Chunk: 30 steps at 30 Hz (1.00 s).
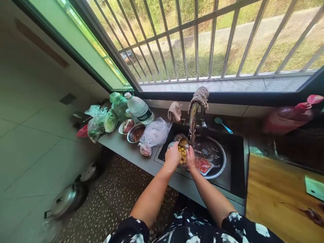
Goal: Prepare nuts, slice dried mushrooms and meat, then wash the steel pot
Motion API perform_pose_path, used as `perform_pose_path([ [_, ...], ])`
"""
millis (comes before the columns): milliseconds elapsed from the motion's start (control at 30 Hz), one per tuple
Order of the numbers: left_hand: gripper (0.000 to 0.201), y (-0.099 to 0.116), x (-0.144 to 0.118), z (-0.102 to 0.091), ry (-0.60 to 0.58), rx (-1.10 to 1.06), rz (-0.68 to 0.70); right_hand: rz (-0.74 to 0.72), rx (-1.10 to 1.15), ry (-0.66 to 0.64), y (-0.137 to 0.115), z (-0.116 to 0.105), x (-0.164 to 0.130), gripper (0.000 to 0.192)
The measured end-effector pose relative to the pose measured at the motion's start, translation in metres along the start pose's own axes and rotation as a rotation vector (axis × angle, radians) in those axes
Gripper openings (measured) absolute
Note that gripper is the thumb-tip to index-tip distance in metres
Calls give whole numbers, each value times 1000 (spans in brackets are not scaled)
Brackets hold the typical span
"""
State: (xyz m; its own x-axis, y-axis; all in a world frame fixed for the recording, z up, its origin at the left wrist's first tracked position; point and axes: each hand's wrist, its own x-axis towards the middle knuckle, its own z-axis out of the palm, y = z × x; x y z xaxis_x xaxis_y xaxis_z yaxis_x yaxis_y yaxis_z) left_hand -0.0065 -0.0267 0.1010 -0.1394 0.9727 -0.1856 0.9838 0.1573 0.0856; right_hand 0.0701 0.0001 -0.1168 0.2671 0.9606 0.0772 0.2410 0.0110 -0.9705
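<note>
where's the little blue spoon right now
In the head view, the blue spoon lies on the counter behind the sink, just right of the faucet, under the window.
</note>
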Motion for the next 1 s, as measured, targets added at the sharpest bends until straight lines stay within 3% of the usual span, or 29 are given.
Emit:
perform_pose_path([
  [267, 48, 6, -12, -18, -35, 66, 12, -167, -163, -41, -17, 18, -13, 68],
  [467, 48, 8, -22, -28, -57, 70, -41, -272, -164, -26, -26, 24, -17, 63],
  [733, 45, 7, -30, -24, -32, 104, 20, -345, -108, -16, -21, 34, -22, 61],
  [1000, 45, 9, -35, -18, -88, 103, 17, -298, -76, -31, -12, 41, -32, 60],
])
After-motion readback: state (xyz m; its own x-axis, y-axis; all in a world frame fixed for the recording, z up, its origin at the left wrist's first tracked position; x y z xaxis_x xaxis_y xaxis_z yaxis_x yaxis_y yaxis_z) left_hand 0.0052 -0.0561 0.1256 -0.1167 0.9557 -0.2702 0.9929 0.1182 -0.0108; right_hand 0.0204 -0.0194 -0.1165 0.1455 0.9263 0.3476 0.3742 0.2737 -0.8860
